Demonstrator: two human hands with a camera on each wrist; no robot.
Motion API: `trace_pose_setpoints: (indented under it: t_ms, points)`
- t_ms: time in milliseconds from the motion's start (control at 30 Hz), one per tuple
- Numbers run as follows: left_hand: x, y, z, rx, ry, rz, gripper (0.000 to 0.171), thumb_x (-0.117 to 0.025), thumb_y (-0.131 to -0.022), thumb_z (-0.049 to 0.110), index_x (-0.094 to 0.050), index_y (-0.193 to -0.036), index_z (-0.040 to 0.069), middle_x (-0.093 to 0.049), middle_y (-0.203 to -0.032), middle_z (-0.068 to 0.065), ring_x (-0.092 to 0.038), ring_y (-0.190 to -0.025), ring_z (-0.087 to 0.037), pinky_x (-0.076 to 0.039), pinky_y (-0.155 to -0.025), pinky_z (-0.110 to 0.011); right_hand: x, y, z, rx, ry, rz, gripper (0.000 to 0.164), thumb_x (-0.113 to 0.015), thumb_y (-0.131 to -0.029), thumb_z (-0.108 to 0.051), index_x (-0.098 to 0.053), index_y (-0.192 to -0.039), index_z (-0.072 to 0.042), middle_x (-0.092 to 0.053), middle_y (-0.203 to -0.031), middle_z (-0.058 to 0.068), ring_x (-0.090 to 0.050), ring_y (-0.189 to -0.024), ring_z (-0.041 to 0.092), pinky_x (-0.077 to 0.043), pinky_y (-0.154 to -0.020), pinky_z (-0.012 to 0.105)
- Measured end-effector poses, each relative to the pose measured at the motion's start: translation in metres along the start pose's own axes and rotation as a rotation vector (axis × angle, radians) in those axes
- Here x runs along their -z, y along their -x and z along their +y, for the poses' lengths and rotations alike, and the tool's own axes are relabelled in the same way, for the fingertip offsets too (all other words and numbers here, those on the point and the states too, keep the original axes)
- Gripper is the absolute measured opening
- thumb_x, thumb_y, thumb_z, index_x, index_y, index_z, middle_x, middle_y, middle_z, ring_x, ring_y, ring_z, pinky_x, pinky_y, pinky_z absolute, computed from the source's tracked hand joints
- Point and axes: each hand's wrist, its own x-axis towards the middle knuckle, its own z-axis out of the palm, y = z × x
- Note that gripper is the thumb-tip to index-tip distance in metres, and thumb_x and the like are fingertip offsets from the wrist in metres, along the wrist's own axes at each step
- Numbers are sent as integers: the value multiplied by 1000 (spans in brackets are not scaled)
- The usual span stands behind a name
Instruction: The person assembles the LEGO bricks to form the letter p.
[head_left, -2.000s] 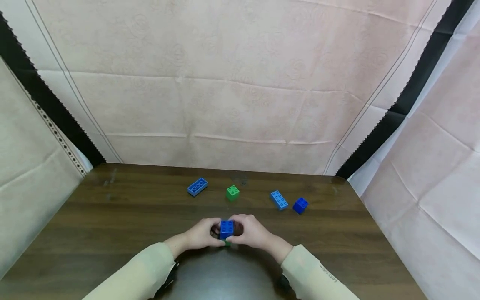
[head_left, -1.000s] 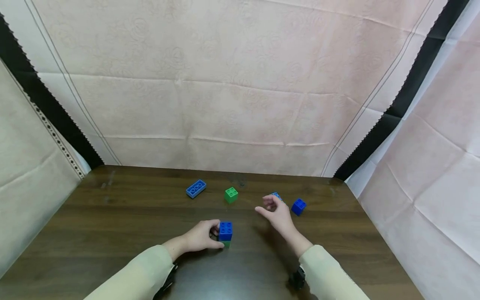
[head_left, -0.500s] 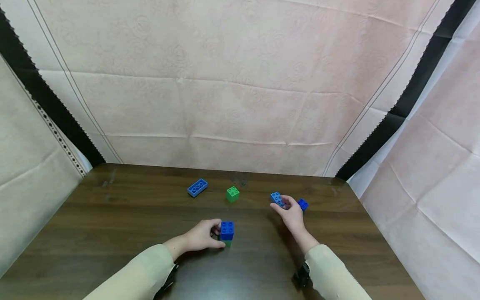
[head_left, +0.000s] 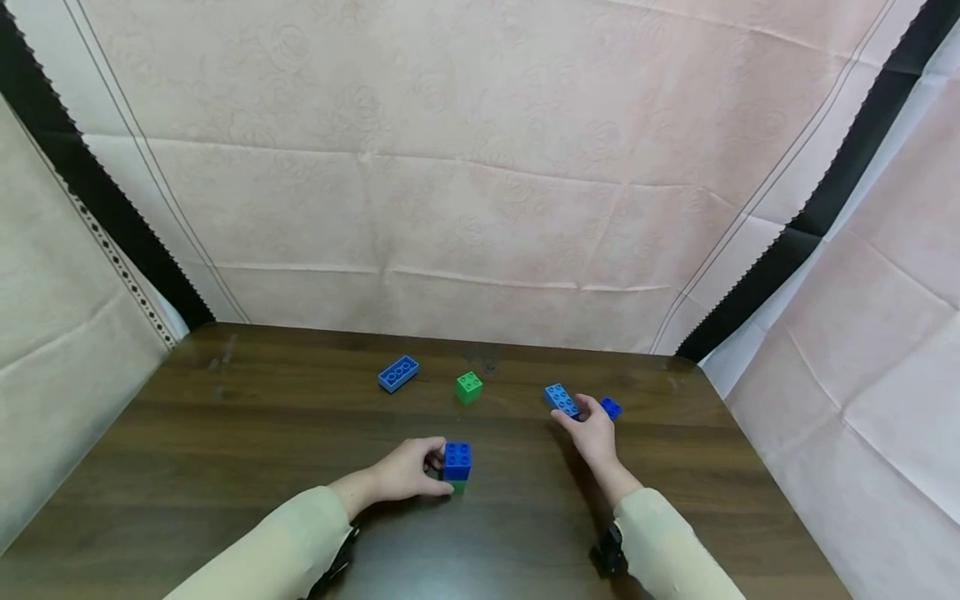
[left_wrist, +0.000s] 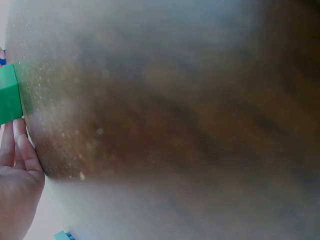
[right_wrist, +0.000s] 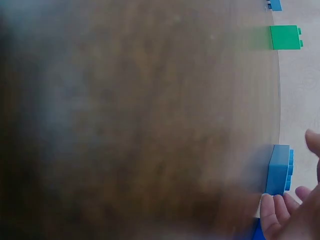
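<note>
My left hand [head_left: 411, 468] grips a two-brick stack between thumb and fingers: a dark blue building brick [head_left: 457, 461] on top of a green brick [head_left: 459, 487]. In the left wrist view its fingertips meet the green brick [left_wrist: 9, 95]. Over on the right, my right hand [head_left: 595, 432] is around the near end of a light blue brick [head_left: 561, 400] lying studs up on the table. In the right wrist view the fingers are at the end of that brick [right_wrist: 278, 170], with the thumb apart from it. Another dark blue brick [head_left: 611, 407] is partly hidden behind the right hand.
Toward the back of the wooden table [head_left: 300, 400] lie a long blue brick [head_left: 398, 373] and a small green brick [head_left: 469, 387]. A pale cloth [head_left: 450, 208] hangs behind the table's far edge, with more cloth at both sides.
My right hand has left the stack, gone right and forward to the light blue brick, then shifted slightly right beside it. The left hand stays on the stack.
</note>
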Motion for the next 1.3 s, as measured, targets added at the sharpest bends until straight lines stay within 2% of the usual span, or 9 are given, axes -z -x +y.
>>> trace_pose_setpoints:
  t_ms: [233, 533, 767, 1000, 1300]
  points:
    - [1, 1, 2, -5, 2, -2, 29, -75, -78, 22, -52, -89, 10, -61, -92, 0, -55, -86, -12, -48, -75, -26, -2, -6, -3, 7, 129, -52, 63, -70, -83, -23, -43, -130, 9, -48, -131, 31, -48, -120, 42, -40, -100, 51]
    - [1, 0, 4, 5, 2, -4, 29, -75, -79, 22, -51, -89, 11, -61, -93, 0, -55, -87, -12, -48, -76, -26, -5, -11, -7, -39, 239, -37, 54, -68, -84, -20, -50, -124, 11, -55, -122, 30, -55, -107, 37, -44, -94, 49]
    - [0, 2, 2, -5, 9, 2, 29, -75, -78, 21, -53, -92, 10, -61, -92, 0, -55, -88, -13, -48, -76, -28, -5, -9, -7, -64, 189, -49, 51, -66, -83, -19, -52, -124, 7, -55, -124, 29, -54, -111, 37, -45, -94, 49]
    - [-1, 2, 2, -7, 8, 5, 29, -75, -78, 21, -54, -94, 10, -61, -92, 0, -56, -87, -12, -48, -76, -26, -3, -3, -7, -35, 156, -66, 48, -67, -81, -19, -56, -121, 5, -53, -126, 27, -51, -114, 36, -43, -96, 49]
    - [0, 3, 4, -17, 2, 7, 30, -76, -78, 20, -53, -94, 8, -62, -92, -2, -56, -87, -14, -49, -76, -29, -2, 8, -10, 33, 142, -95, 43, -71, -80, -18, -60, -116, 4, -58, -113, 21, -54, -95, 27, -48, -82, 40]
